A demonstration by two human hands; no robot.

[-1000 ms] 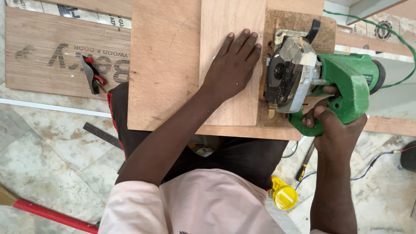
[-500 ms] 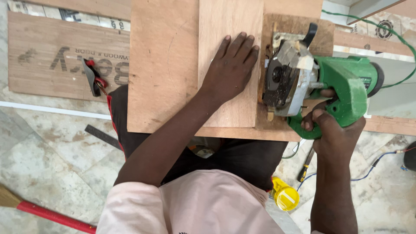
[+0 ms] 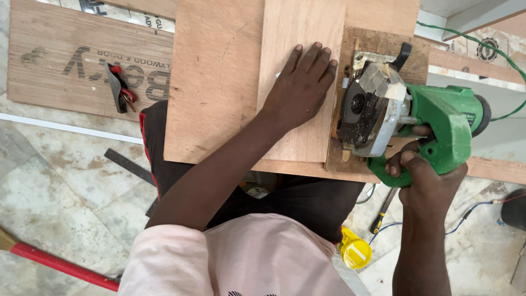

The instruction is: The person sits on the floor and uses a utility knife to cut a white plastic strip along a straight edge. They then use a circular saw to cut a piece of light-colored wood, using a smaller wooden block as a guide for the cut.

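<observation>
Green plastic catches the eye first: the circular saw [image 3: 408, 123] sits at the right edge of the narrow plywood strip [image 3: 301, 66], its metal guard just beside that edge. The right hand [image 3: 424, 178] is wrapped tight around the saw's handle, fingers curled closed on it. The left hand [image 3: 301, 87] lies flat on the strip, fingers spread and pressing down, fingertips close to the saw's guard. The strip rests on a wider plywood sheet [image 3: 213, 82]. Down on the floor: a red-handled tool [image 3: 60, 266], a yellow tape measure [image 3: 355, 253], a screwdriver [image 3: 383, 211].
</observation>
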